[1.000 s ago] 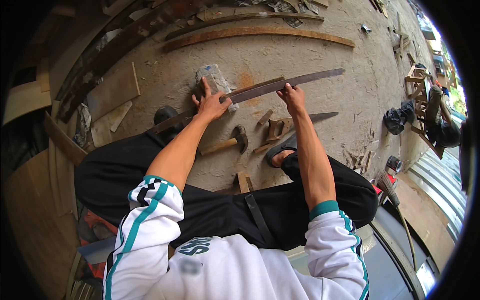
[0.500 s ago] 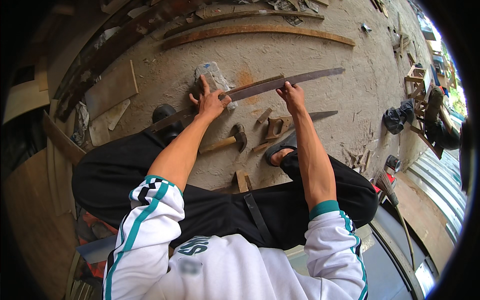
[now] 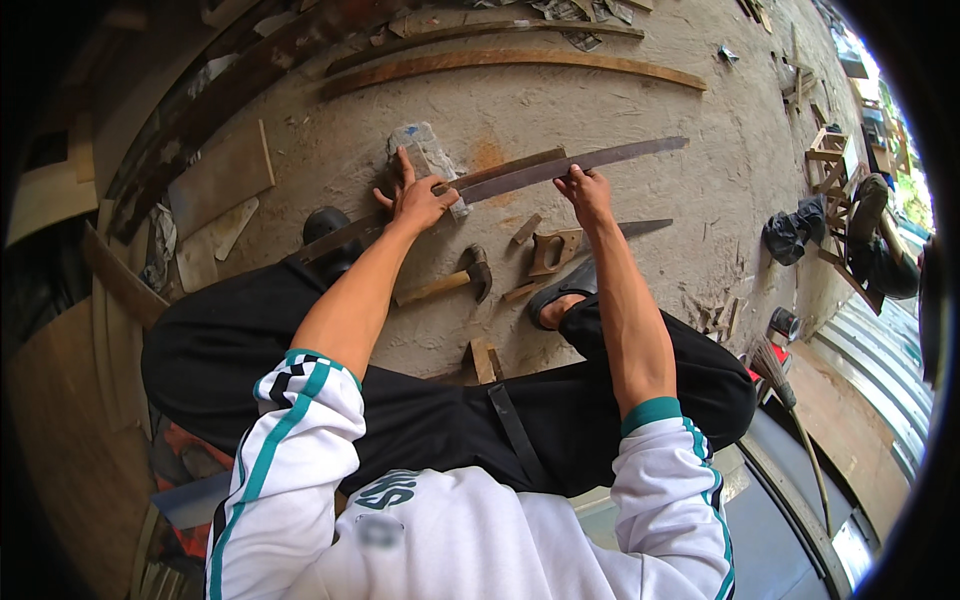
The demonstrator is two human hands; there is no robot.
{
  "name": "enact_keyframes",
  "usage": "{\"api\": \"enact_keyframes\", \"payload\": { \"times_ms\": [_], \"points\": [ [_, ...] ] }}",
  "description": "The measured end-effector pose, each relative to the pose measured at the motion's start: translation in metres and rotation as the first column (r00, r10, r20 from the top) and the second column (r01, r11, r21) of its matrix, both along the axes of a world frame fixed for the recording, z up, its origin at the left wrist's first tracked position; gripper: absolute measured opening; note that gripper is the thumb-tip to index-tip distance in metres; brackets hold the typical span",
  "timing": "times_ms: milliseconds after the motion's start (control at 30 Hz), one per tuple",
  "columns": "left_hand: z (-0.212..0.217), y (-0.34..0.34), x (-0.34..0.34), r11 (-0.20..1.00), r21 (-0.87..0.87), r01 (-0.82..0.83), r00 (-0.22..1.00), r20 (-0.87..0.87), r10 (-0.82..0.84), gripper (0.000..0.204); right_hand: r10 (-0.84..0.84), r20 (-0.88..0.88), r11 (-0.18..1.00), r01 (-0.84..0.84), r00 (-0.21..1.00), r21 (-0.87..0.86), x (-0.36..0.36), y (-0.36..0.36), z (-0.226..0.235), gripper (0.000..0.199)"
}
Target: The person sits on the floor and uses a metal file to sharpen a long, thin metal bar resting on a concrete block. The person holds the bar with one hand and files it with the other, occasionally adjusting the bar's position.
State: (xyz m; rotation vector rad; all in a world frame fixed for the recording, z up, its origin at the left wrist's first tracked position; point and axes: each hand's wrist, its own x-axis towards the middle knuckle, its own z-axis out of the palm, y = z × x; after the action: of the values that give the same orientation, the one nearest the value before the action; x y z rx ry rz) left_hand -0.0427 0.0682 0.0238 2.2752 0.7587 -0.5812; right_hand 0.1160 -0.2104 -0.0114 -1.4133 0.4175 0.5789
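Observation:
A long, thin dark strip (image 3: pixel 625 153), flat like a metal blade, slants up to the right between my hands. My right hand (image 3: pixel 587 192) pinches it near its middle, thumb on top. My left hand (image 3: pixel 415 205) grips its near-left end with thumb and forefinger, the other fingers spread over a rough grey block (image 3: pixel 412 142). Behind the dark strip runs a narrower brown strip (image 3: pixel 530 161), partly covered by it. A similar dark bar (image 3: pixel 338 240) continues left of my left hand; whether it joins the brown strip is hidden under the hand.
Between my legs lie a hammer (image 3: pixel 440 288), a handsaw (image 3: pixel 553 253) and small wood offcuts (image 3: pixel 527 229). Long wooden battens (image 3: pixel 520 60) lie at the far side, boards (image 3: pixel 222 180) at left. A black plastic bag (image 3: pixel 795 230), a tin (image 3: pixel 784 323) and a broom (image 3: pixel 780 375) are at right.
Slightly more of the brown strip shows above the dark strip. Both hands keep their grips in nearly the same places.

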Motion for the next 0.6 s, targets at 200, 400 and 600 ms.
{"api": "enact_keyframes", "payload": {
  "times_ms": [200, 400, 600],
  "points": [
    [0.001, 0.000, 0.003, 1.000, 0.009, 0.005, 0.997, -0.071, -0.005, 0.050, -0.012, -0.019, 1.000, 0.012, 1.000, -0.025, -0.004, 0.003, 0.009, 0.022],
    [-0.011, -0.002, -0.001, 0.999, 0.035, -0.005, 1.000, -0.024, 0.006, 0.051, -0.010, -0.013, 0.999, 0.010, 1.000, -0.033, -0.006, 0.004, 0.012, 0.023],
    [-0.015, -0.004, -0.002, 0.997, 0.080, -0.008, 1.000, 0.009, 0.008, 0.052, -0.010, -0.019, 0.999, 0.010, 1.000, -0.048, -0.007, 0.008, 0.017, 0.024]
  ]
}}
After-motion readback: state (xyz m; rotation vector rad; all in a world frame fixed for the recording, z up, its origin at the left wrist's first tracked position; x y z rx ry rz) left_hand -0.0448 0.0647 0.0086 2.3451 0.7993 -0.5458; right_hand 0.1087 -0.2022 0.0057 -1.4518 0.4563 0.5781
